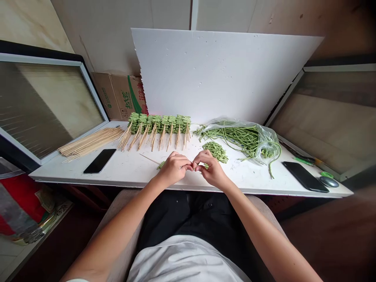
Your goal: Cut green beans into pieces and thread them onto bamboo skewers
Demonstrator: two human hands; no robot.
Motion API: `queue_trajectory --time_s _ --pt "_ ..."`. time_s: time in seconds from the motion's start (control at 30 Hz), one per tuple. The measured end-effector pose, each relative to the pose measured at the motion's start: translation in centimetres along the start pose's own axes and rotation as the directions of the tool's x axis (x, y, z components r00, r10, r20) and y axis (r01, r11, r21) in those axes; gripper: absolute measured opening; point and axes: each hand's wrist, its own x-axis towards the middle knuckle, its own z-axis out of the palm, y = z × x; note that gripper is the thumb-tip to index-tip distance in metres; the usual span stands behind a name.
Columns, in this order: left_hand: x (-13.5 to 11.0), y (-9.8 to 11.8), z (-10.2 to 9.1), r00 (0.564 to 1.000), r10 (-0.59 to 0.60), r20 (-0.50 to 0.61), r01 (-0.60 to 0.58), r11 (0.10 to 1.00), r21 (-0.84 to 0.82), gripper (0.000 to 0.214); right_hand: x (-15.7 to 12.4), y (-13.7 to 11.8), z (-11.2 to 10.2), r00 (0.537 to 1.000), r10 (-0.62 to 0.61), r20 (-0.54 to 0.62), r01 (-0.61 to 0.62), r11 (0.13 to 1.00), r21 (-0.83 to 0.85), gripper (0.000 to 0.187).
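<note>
Above the front edge of the table, my two hands meet fingertip to fingertip. Fingers curled, my left hand (pixel 175 169) is closed round a bamboo skewer (pixel 149 158) whose bare end sticks out to the left. Cut green bean pieces (pixel 160 165) show on that skewer beside the hand; its other end is hidden by my fingers. My right hand (pixel 212 169) is pinched, with a bit of green bean (pixel 206 166) showing between its fingers. Just behind it lies a heap of short cut bean pieces (pixel 216 151).
Finished bean skewers (pixel 158 124) stand stacked at the back left, beside loose bamboo sticks (pixel 91 143) and a phone (pixel 100 161). Long beans (pixel 241 137) spill from a clear plastic bag (pixel 268 143). Another phone (pixel 304 176) and a mouse (pixel 329 181) lie right. A white foam board (pixel 223 74) stands behind.
</note>
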Motion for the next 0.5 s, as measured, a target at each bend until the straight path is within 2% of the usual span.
queue_trajectory --time_s 0.2,0.27,0.4,0.5 --pt "0.2 -0.1 -0.7 0.99 -0.139 -0.032 0.13 0.97 -0.204 0.004 0.2 -0.7 -0.6 0.994 0.029 -0.107 -0.03 0.999 -0.011 0.011" --pt "0.1 -0.2 -0.7 0.985 -0.17 -0.036 0.157 0.958 -0.241 0.002 0.2 -0.3 -0.5 0.99 0.063 -0.125 -0.064 0.998 -0.004 0.014" --pt "0.0 -0.5 -0.6 0.981 -0.185 -0.051 0.171 0.963 -0.208 0.005 0.1 0.6 -0.2 0.985 0.097 -0.146 -0.112 0.989 -0.097 0.019" --pt "0.1 -0.8 -0.9 0.985 -0.157 -0.07 0.144 0.975 -0.167 0.006 0.1 1.5 -0.7 0.972 0.095 -0.214 -0.134 0.975 -0.178 0.019"
